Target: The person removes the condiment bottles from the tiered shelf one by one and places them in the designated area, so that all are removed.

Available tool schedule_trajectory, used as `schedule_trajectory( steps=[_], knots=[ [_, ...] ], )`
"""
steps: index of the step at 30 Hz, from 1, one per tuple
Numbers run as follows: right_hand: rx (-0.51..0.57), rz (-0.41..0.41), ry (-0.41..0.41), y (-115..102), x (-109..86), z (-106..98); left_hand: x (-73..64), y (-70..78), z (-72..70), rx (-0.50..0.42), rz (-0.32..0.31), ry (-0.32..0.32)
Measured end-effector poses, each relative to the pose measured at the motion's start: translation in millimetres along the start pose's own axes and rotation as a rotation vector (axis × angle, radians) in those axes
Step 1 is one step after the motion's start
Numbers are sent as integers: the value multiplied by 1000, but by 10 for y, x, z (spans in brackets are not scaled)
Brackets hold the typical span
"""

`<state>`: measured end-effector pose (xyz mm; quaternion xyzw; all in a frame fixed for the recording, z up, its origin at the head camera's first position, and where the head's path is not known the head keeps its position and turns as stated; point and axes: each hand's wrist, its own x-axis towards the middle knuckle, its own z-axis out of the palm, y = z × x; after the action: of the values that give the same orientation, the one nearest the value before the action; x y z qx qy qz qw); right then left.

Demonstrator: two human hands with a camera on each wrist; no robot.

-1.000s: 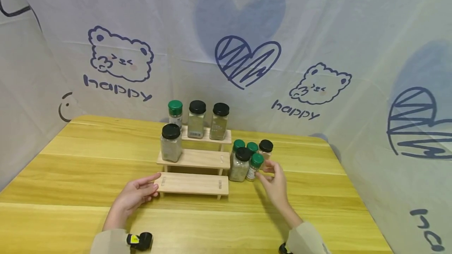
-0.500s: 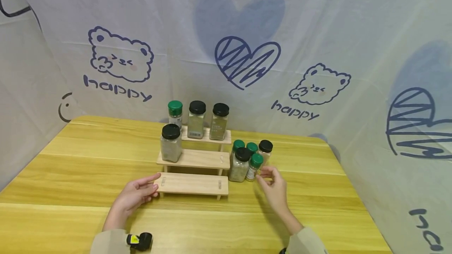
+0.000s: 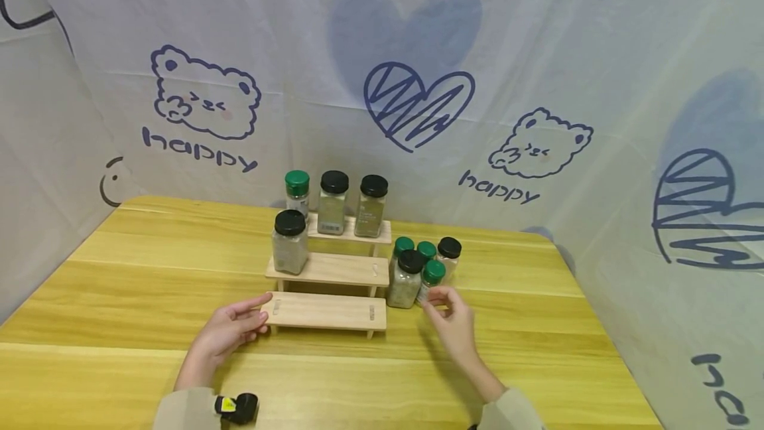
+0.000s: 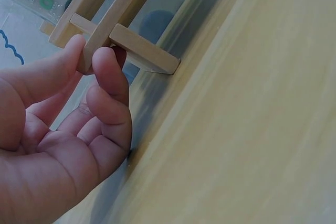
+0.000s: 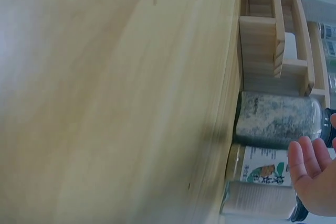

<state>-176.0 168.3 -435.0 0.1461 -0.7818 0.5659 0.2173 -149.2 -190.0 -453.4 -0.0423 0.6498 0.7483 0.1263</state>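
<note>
My left hand (image 3: 222,334) pinches the left end of the lowest step of a three-tier wooden rack (image 3: 325,311). In the left wrist view, thumb and forefinger lie on either side of the step's edge (image 4: 107,27). My right hand (image 3: 455,329) is in front of a small green-capped spice jar (image 3: 433,273), fingers partly bent and gripping nothing. A black-capped jar (image 3: 405,287) stands just left of that one. In the right wrist view, the fingers are near the lid end of this larger jar (image 5: 278,119); contact is hard to tell.
Behind the front jars are two more green-capped jars (image 3: 404,245) and a black-capped jar (image 3: 449,252). One black-capped jar (image 3: 290,243) occupies the middle step's left end. Three jars (image 3: 332,208) line the top step. A printed cloth (image 3: 310,118) hangs behind the wooden table (image 3: 119,297).
My right hand has shifted left and slightly toward me, from the right side of the small green-capped jar to in front of it. The left hand and the rack have stayed put.
</note>
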Motion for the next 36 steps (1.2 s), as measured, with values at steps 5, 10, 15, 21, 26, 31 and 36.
schedule_trajectory(
  steps=[5,10,15,21,26,31,36],
  knots=[
    [18,-9,-24,-39,0,50,1,-2,4,11,-3,7],
    [29,-15,-49,-244,11,101,9,-2,2,15,8,-4],
    [30,18,-60,-426,14,159,9,-5,-2,14,0,1],
    [43,36,-81,-450,16,238,11,-9,-7,4,0,-4],
    [59,49,-88,-472,22,304,5,-7,-8,2,-1,-12],
    [69,63,-99,-498,27,364,2,-3,-8,0,-1,-13],
    [102,71,-123,-422,31,436,7,-7,-6,-1,-1,-9]
  ],
)
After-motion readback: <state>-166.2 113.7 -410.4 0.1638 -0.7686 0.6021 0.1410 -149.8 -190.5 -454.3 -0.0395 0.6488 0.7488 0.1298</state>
